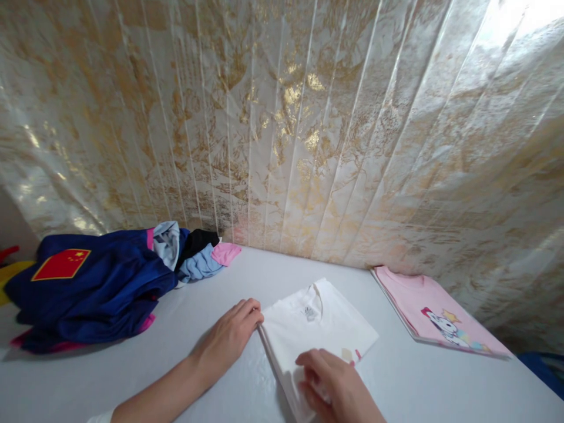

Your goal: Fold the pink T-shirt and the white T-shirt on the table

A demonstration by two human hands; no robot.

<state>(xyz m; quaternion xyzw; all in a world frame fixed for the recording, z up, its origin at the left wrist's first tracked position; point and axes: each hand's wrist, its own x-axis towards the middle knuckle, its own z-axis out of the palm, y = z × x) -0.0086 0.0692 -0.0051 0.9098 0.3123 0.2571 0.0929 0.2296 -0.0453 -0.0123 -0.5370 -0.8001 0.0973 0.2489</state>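
A white T-shirt (286, 335) lies folded on the table, its neckline toward the back and a small print near its right edge. At the shirt's left corner, my left hand (235, 329) has its fingers closed together on the fabric edge. Over the front part of the shirt is my right hand (337, 382), fingers bent and the thumb apart from them, with nothing seen between. Whether its fingertips touch the cloth I cannot tell.
On the left is a heap of clothes with a navy garment (118, 294) bearing a red flag patch, plus blue, black and pink pieces. A folded pink T-shirt (409, 294) with a cartoon print lies at the right table edge. A patterned gold-and-silver covering (273, 129) rises behind the white table (211, 364).
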